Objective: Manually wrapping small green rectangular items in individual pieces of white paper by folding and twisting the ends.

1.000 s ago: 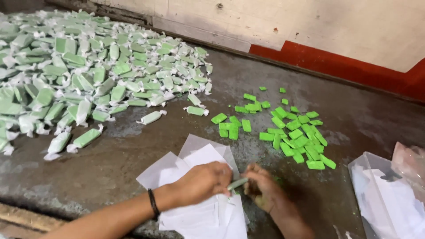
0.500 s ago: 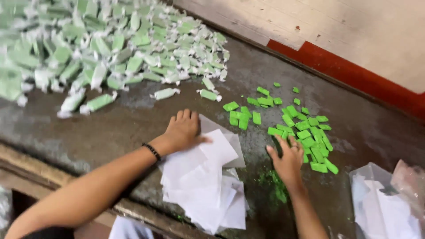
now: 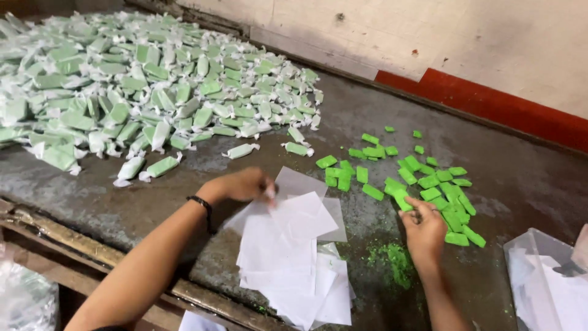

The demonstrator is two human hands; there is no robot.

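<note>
Across the dark, worn work surface, which fills most of the view and runs up to a pale wall with a red band along its foot, the biggest thing is a wide heap of wrapped green sweets with twisted white ends, spread over the far left. Next in size is a loose stack of white paper squares, fanned out near the front edge, between the two forearms. To the right of it lies a scatter of bare green blocks, unwrapped, some touching and some lying singly. At the lower right corner stands a clear plastic tub with white sheets inside. Between the paper and the blocks a smear of green crumbs marks the surface. The hands are well apart. The left hand, a dark band on its wrist, rests at the upper edge of the paper stack with its fingertips pinched on the corner of the top sheet. The right hand is at the near edge of the green blocks, fingers curled together; it seems to pinch one block, though I cannot tell for sure that it grips it.
</note>
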